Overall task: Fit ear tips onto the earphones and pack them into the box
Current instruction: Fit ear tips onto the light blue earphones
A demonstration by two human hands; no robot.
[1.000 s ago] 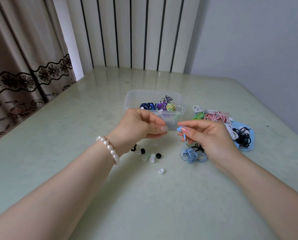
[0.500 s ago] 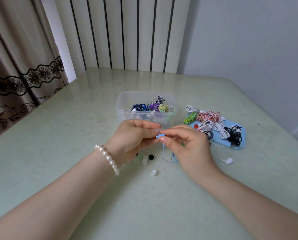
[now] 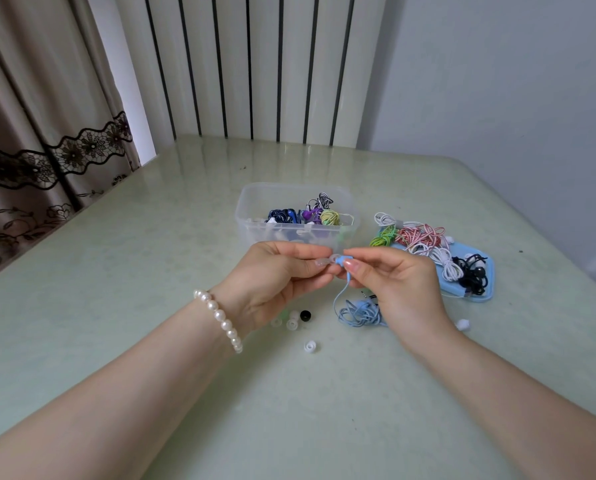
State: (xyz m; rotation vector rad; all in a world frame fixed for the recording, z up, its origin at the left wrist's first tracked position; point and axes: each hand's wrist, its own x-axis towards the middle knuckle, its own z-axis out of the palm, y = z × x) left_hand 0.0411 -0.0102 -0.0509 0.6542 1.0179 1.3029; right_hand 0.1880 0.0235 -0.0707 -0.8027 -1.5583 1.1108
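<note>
My right hand (image 3: 396, 282) pinches a light blue earbud (image 3: 341, 261) just in front of the clear plastic box (image 3: 255, 216). Its blue cable (image 3: 358, 311) hangs down to a coil on the table. My left hand (image 3: 275, 275) pinches a clear ear tip (image 3: 331, 260) and holds it against the earbud's nozzle. The box holds several coiled earphones in blue, purple and yellow-green. Several loose ear tips (image 3: 294, 318), white, greenish and black, lie on the table under my left hand, and one white tip (image 3: 309, 346) lies nearer to me.
A light blue lid (image 3: 486, 289) at the right carries a pile of earphones (image 3: 424, 240) in white, red-striped, green and black. A white earbud (image 3: 462, 323) lies beside my right wrist. A curtain hangs at the left and a wall stands at the right.
My two hands have come together: the right hand brought the blue earbud left to meet the ear tip in the left hand. The camera view shifted slightly.
</note>
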